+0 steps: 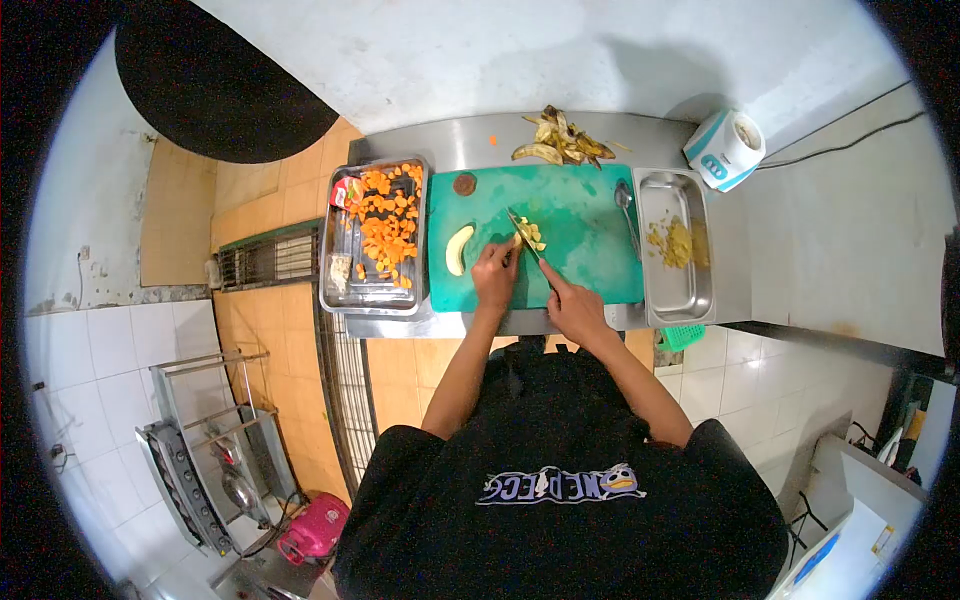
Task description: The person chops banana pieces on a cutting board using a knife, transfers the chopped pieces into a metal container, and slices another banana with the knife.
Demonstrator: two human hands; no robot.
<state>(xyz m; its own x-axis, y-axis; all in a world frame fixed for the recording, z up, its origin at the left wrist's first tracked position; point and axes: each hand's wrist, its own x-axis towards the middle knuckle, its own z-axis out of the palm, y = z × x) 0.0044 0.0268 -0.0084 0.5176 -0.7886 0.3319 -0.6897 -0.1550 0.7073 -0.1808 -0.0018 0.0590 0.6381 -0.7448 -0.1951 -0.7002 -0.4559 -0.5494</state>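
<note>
My right hand (578,312) is closed round the handle of a knife (527,238), whose blade lies over the green cutting board (590,265). Beside the blade, my left hand (495,275) holds down a peeled banana, mostly hidden under the fingers. Small cut banana pieces (533,234) sit against the far side of the blade. A whole peeled banana (459,250) rests on the board, left of my left hand. Near the board's top left corner is a small round brown thing (464,184).
Left of the board, a metal tray (340,296) holds orange chunks and small packets. A steel pan (677,300) with yellow pieces stands right, a spoon (626,205) beside it. Banana peels (562,140) lie behind the board. A white-and-teal appliance (727,150) stands back right.
</note>
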